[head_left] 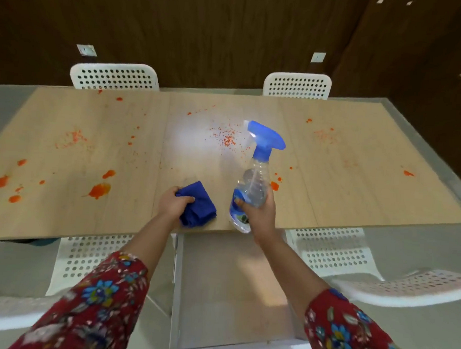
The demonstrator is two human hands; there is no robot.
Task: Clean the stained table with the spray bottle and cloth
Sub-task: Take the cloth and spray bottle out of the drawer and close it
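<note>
while the right hand [259,216] grips the spray bottle [253,181] round its lower body, tilted over the near edge of the table [357,181], the left hand [173,203] clutches the bunched blue cloth [199,210], which rests on the tabletop just beside it. the step in hand appears to be spraying: shift the grip up to the neck so a finger reaches the trigger, and aim the nozzle at the orange speckles [227,140] ahead. wet each stain lightly, including the large orange blots [99,190] at the left, before wiping.
</note>
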